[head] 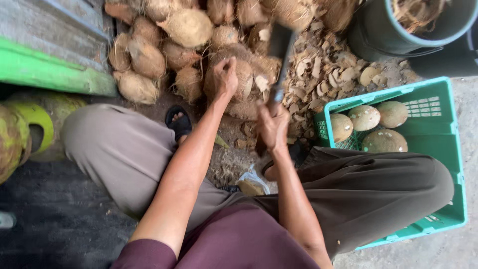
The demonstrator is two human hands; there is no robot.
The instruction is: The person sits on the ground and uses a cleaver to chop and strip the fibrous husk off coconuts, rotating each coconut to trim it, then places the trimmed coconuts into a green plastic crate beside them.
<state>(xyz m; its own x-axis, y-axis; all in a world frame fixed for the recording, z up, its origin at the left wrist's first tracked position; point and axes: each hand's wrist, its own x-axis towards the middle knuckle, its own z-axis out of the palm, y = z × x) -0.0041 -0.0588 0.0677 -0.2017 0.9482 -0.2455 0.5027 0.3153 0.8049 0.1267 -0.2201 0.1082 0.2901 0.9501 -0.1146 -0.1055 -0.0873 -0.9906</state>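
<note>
The left hand (pixel 225 77) presses down on the brown hairy coconut (pixel 239 82). The right hand (pixel 273 127) grips a dark long-bladed knife (pixel 280 55) (blurred, probably swinging), blade pointing away, just right of the coconut.

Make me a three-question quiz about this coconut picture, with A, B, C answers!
1. Where is the green crate?
A. by the right leg
B. on the lap
C. on the coconut pile

2. How many peeled coconuts lie in it?
A. one
B. four
C. nine

3. What is the right hand doing?
A. hanging empty
B. gripping a big knife
C. holding a cup

Answers: 1 A, the crate sits beside the right knee. 2 B, four pale round ones show. 3 B, its fingers wrap the handle while the left hand rests on a husked coconut.
</note>
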